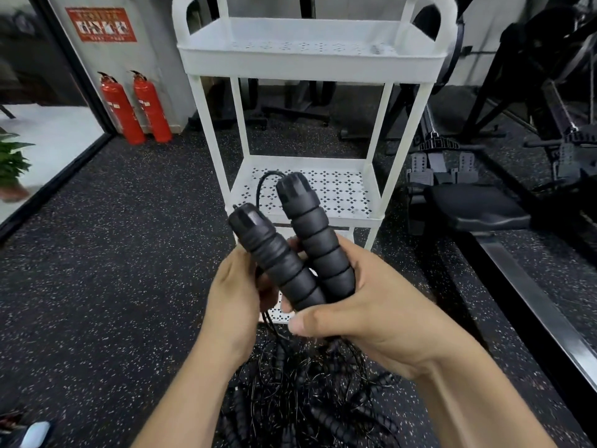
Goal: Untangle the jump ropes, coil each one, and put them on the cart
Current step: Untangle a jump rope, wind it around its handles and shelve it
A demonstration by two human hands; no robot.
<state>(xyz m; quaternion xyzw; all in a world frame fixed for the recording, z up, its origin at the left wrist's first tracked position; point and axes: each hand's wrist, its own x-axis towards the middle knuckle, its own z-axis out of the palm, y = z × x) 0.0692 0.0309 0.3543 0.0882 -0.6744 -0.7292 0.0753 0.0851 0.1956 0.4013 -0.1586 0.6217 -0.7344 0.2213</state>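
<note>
The job looked barely begun: a tangled heap of jump ropes (310, 392) lay on the floor directly beneath both hands, and no rope showed on the visible shelves of the white cart (310, 59) standing just beyond them. The right hand (371, 305) was wrapped round the lower ends of two black foam handles (316, 250), thumb across the front. The left hand (235, 295) curled against them from the other side, with cord trailing down between the hands into the heap.
</note>
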